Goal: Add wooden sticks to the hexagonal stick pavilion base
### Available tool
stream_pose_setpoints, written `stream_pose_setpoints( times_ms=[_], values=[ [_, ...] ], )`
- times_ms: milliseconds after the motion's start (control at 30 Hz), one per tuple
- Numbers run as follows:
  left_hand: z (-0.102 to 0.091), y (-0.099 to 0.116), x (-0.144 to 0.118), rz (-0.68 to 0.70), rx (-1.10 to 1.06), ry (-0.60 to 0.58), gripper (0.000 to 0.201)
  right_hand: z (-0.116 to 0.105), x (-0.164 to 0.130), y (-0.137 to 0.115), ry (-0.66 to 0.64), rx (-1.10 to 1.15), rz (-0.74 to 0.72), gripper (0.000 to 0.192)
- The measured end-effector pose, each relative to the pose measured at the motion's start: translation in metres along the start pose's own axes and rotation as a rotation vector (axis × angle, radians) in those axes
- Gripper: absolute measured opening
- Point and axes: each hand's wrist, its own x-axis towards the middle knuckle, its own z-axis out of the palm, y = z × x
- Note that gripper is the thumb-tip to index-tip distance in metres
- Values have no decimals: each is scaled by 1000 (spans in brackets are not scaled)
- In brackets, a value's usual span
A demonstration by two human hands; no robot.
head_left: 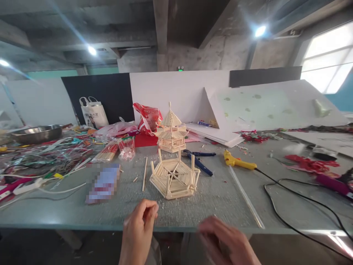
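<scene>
My left hand point(140, 228) is at the table's front edge, thumb and fingers pressed together; whatever may be between them is hidden. To its right, my right hand point(224, 239) is smeared by motion, its fingers seeming curled. Just beyond both hands stands a six-sided frame of pale wooden sticks point(175, 178) with short upright posts, touched by neither hand. Behind it rises a small stick pagoda point(171, 132) with a pointed roof. One loose wooden stick point(145, 173) lies left of the frame. Blue-handled pliers point(202, 163) rest behind the frame on its right.
A yellow glue gun point(239, 161) with a black cord point(278, 184) lies right of the frame, near a clear glue stick point(245, 197). At left are a pixelated flat object point(103, 184), bundled sticks point(107, 151) and a metal bowl point(37, 134). A red plastic bag point(149, 117) stands behind.
</scene>
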Motion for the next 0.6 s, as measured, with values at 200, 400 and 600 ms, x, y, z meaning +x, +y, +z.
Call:
stream_pose_setpoints(
  times_ms=[200, 400, 600],
  values=[
    [4, 13, 20, -1, 34, 25, 16, 10, 50, 3, 75, 104, 60, 8],
    [15, 23, 27, 26, 6, -10, 21, 27, 65, 8, 38, 79, 79, 8],
    [25, 24, 25, 46, -21, 43, 18, 33, 66, 16, 41, 111, 64, 7]
  ],
)
